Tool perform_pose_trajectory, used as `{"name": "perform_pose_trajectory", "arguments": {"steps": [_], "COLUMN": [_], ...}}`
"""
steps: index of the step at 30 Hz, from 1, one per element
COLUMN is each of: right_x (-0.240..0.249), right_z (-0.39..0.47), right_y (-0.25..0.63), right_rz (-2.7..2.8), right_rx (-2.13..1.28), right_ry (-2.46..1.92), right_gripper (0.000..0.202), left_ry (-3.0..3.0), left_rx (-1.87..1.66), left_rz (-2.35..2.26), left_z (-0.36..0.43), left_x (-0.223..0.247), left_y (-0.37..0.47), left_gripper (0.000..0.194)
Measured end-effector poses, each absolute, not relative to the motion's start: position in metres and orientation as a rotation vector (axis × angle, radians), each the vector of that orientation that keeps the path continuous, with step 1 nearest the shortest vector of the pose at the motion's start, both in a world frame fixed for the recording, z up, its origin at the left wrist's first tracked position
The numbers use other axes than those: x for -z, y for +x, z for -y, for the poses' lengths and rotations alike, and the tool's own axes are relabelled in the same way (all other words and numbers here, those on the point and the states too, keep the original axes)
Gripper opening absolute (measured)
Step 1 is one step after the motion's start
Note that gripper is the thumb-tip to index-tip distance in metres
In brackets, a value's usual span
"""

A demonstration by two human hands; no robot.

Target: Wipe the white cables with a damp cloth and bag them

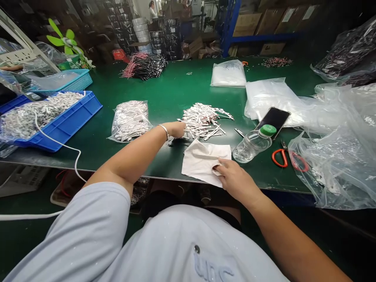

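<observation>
White cloth [195, 161] lies at the tabletop's [170, 88] near edge, held in your right hand's [233, 176] curled fingers. Your left hand [177, 130], fingers bent, meets the white-piece pile [199, 115]; its hold I cannot tell. Seemingly a picking step; next calls for a sure pinch.

We are looking into a workshop: slim white parts [201, 117] are lying heaped on a green worktop [170, 92], brown cardboard boxes [247, 24] are filling a blue rack [231, 29], and stacked white rolls [141, 28], possibly cable, are standing behind.
</observation>
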State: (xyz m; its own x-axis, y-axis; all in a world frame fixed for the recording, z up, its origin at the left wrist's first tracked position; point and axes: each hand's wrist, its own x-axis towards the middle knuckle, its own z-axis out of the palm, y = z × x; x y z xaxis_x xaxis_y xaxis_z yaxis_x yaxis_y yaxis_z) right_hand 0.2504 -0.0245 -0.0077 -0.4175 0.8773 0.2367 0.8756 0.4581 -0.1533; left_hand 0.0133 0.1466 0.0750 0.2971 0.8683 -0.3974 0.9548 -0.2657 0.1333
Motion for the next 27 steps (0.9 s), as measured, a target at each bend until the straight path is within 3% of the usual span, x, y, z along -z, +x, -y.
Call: {"name": "perform_pose_trajectory", "arguments": {"steps": [2, 5, 9, 15, 19, 24, 27], "right_x": [-0.001, -0.011, -0.015, -0.016, -0.019, -0.025, -0.029], "right_z": [0.021, 0.016, 0.006, -0.033, -0.077, -0.111, -0.124], "right_y": [0.250, 0.243, 0.223, 0.187, 0.158, 0.133, 0.130], "right_rz": [2.449, 2.323, 2.165, 1.947, 1.799, 1.686, 1.600], "right_rx": [0.002, 0.053, -0.006, -0.598, -0.816, -1.011, -1.042], "right_ry": [-1.492, -1.492, -1.412, -1.501, -1.509, -1.442, -1.534], "right_gripper": [0.019, 0.030, 0.023, 0.038, 0.050, 0.016, 0.016], "left_ry": [2.191, 2.153, 2.080, 1.941, 1.909, 1.826, 1.785], "left_rx": [0.317, 0.196, 0.053, -0.021, -0.141, -0.311, -0.361], "left_rz": [-1.630, -1.612, -1.555, -1.354, -1.237, -1.052, -1.105], "left_z": [-0.146, -0.142, -0.136, -0.126, -0.122, -0.111, -0.102], "left_x": [-0.080, -0.082, -0.082, -0.087, -0.089, -0.093, -0.093], "left_y": [0.007, 0.000, -0.011, -0.024, -0.023, -0.029, -0.036], "left_gripper": [0.028, 0.019, 0.037, 0.033, 0.026, 0.032, 0.037]}}
